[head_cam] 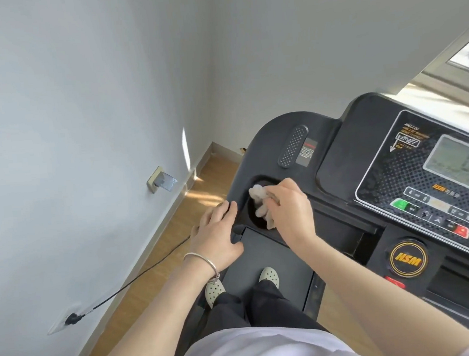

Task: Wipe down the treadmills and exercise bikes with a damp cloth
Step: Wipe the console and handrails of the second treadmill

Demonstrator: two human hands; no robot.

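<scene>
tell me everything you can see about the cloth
The cloth is a small, pale, off-white rag, soft-looking and bunched into a crumpled wad. The right hand grips it from above. It sits in the round cup holder on the left side of the black treadmill console. Whether it is damp cannot be told.

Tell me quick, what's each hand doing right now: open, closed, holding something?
Left hand: open, fingers resting flat on the edge of the treadmill console.
Right hand: closed on the cloth, pressing it into the cup holder.
</scene>
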